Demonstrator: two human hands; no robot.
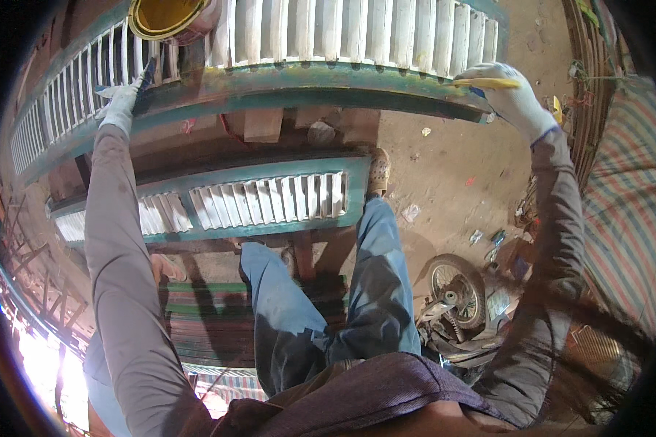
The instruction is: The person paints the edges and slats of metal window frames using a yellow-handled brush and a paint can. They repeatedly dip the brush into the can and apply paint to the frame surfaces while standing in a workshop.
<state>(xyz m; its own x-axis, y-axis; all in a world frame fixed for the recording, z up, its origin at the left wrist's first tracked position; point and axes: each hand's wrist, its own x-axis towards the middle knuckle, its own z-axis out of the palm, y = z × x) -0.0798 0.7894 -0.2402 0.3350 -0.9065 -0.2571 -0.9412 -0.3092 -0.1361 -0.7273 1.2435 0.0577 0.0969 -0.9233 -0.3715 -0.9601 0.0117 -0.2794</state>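
Note:
A long louvered shutter (pixel 306 79), with a green frame and whitish slats, lies across the top of the view. My left hand (pixel 120 103), in a white glove with blue on it, rests at the shutter's near edge toward the left, fingers spread. At the right end of the frame, my gloved right hand (pixel 514 98) is closed around a slim yellow handle (pixel 487 83); its working end cannot be made out. A round can (pixel 193 29) with yellow inside stands on the shutter's slats, just beyond my left hand.
A second green louvered shutter (pixel 356 191) lies nearer, close to my legs. Stacked green and reddish slatted pieces (pixel 208 320) are below it. A motorcycle wheel (pixel 455 288) stands at lower right, beside a striped sheet (pixel 619 197). Scraps litter the dirt floor (pixel 437 182).

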